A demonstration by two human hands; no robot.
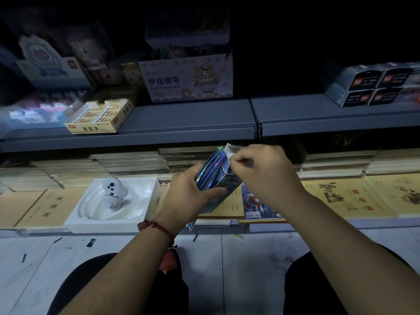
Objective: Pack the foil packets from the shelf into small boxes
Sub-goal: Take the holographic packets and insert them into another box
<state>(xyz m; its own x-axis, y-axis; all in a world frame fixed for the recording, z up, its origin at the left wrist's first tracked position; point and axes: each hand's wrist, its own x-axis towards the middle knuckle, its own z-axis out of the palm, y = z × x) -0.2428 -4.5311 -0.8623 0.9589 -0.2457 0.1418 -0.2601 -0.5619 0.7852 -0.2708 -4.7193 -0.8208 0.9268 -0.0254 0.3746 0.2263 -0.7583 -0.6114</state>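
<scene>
A small box (229,178) with a blue printed side is held tilted in front of the lower shelf. My left hand (191,194) grips it from below, fingers wrapped round its body. Several shiny foil packets (212,165) stick out of its open top. My right hand (261,169) pinches the white top flap (228,155) of the box beside the packets. A colourful packet (256,203) lies flat on the yellow notebooks under my hands. Another foil corner (191,226) shows under my left wrist.
A white tray (147,201) holding a white controller (112,189) sits left of my hands on stacked yellow notebooks (347,198). The grey upper shelf (181,119) carries an eraser box (100,117), a finger bandage carton (186,78) and dark boxes (372,85). My knees are below.
</scene>
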